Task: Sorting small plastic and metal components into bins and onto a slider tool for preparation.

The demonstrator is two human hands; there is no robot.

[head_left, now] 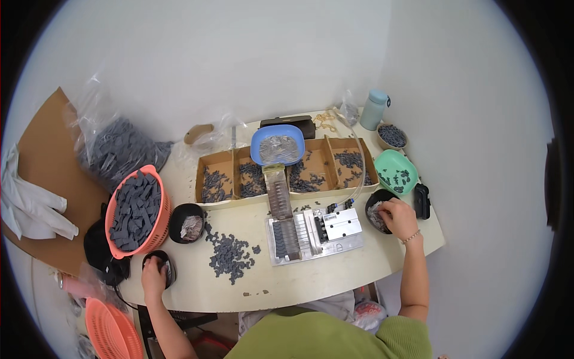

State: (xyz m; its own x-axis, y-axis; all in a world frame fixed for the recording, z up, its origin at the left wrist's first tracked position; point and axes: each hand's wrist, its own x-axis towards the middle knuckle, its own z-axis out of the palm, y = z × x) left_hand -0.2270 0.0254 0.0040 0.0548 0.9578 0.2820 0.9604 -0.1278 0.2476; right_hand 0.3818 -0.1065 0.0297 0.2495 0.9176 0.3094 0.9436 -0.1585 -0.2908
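Observation:
My left hand [153, 277] reaches into a small black bowl [171, 268] at the table's front left edge. Its fingers are bent together, and what they pinch is hidden. On the right, my right hand [400, 216] dips closed fingertips into another black bowl [373, 199] holding thin silvery pieces; anything between the fingertips is too small to name. Between the hands sits a metal fixture [342, 224] with a clear slotted guide [278, 194] standing on it. Small dark grey parts [230, 256] lie in a loose pile left of the fixture.
A third black bowl [186, 224] and a coral basket [162, 223] of grey pieces stand left. Behind are a divided cardboard tray [275, 200] and a blue bowl [257, 145] of silvery pieces. A green bowl [385, 160], black case [422, 201] and bottle [373, 110] line the right.

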